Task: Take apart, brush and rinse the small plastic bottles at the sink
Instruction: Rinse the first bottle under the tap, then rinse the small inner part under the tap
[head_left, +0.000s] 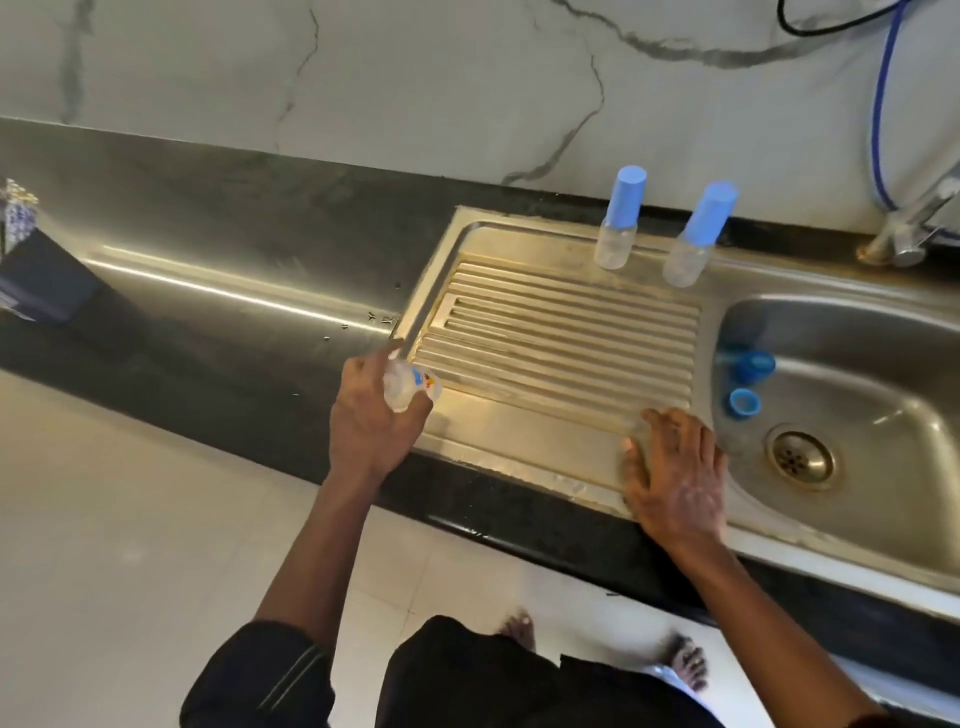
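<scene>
My left hand (371, 415) grips a small clear plastic bottle (410, 387) with a printed label, held over the left edge of the ribbed steel drainboard (550, 332). My right hand (675, 467) lies flat with spread fingers on the drainboard's front right corner; something pale shows under the fingers, too unclear to name. Two clear bottles with blue caps, one (619, 218) and the other (698, 236), stand upright at the drainboard's back edge. Loose blue plastic parts (745, 382) lie in the sink basin (852, 415) near its left wall.
A metal tap (914, 223) stands at the back right with a blue hose (880, 104) behind it. The drain (800, 460) sits in the basin floor. A dark box (36, 275) rests on the black counter at far left. A marble wall runs behind.
</scene>
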